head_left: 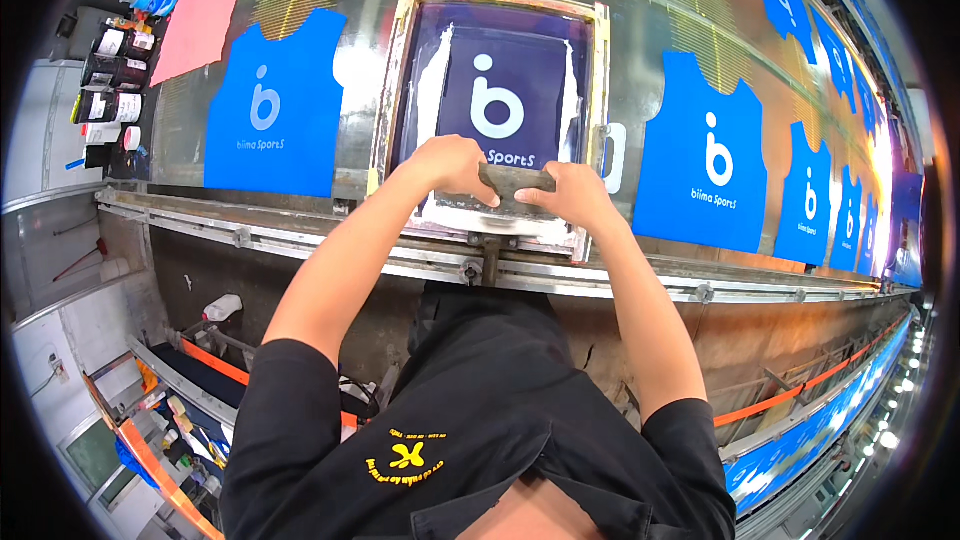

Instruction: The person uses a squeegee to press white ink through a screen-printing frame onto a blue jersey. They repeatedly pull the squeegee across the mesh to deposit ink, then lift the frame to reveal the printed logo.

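A wooden-framed printing screen lies on the long table, with a dark purple mesh and a pale round-letter design showing in its middle. White ink streaks both sides of the mesh and also lies along its near end. Across that near end sits a grey-brown squeegee. My left hand grips its left end and my right hand its right end, thumbs toward each other on the near face. Both hands partly cover the squeegee and the lettering below the design.
Blue cut shirt panels with the same design lie left and right of the screen. A pink panel is at far left, beside several dark ink jars. A metal rail runs along the table's near edge.
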The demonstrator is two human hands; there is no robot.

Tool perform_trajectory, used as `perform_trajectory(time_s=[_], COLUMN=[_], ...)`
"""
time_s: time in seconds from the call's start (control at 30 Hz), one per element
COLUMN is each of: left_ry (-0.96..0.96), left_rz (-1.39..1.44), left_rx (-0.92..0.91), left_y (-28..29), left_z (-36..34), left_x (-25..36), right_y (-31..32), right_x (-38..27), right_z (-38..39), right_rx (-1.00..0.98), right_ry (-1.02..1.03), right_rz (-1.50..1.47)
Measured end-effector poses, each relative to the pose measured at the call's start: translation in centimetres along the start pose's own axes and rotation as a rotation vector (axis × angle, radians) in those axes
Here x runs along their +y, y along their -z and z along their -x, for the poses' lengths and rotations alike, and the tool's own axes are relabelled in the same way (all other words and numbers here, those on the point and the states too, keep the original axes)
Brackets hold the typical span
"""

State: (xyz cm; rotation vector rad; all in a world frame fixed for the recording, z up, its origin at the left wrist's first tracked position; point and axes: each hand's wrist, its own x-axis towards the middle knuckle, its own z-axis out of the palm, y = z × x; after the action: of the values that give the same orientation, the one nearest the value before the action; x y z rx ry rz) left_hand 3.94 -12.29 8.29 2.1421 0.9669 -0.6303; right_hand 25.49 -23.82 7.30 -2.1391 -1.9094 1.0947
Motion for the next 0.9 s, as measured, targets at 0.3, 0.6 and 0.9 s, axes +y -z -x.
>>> perform_trajectory(time_s=[0.3, 0.6, 0.9], left_ry=[-0.153, -0.199, -0.205], left_rz=[-0.047, -0.167, -0.084], left_rx=[0.177, 0.491, 0.562], left_y=[10.3, 16.6, 9.7], left_z=[-4.0, -12.2, -7.0], left_x=[-3.7, -7.9, -7.7], right_y=[2.4, 1.5, 4.9], right_x=[8.4, 7.1, 3.5], right_z=[-3.1, -4.9, -2.5], right_rx=[0.87, 0.482, 0.548], right_ry=[-0.245, -0.508, -0.455], right_rz=[-0.433, -1.014, -1.096])
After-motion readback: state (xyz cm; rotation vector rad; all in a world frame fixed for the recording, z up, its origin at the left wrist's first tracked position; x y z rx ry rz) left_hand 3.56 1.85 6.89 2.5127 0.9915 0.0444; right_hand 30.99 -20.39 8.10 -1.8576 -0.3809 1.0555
